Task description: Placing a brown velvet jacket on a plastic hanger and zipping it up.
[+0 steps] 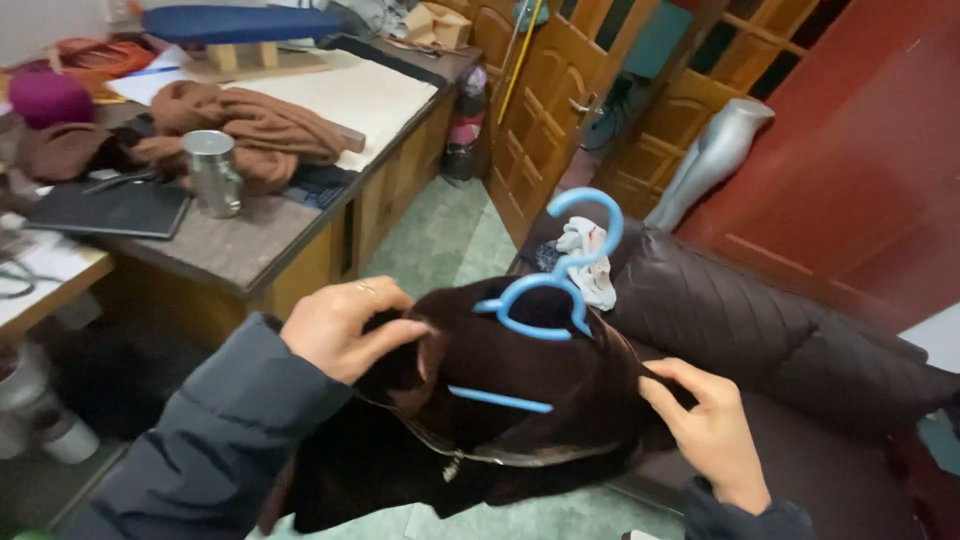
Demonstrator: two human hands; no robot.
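The left hand (pixel 340 328) pinches one shoulder of a dark brown garment (pixel 500 400) with fingers closed on the cloth, and the right hand (pixel 712 430) grips the other shoulder the same way — between them the garment hangs in the air on a blue hanger (pixel 560 290), over the floor and just before a dark sofa (pixel 780 330). The cloth looks soft, limp and light, perhaps velvety though the view is dim, so it is best held at the shoulders or by the stiff hook. Left stands a bench (pixel 250 245) with a metal can (pixel 212 172) and brown cloth (pixel 250 125) — behind, wooden doors (pixel 550 90).
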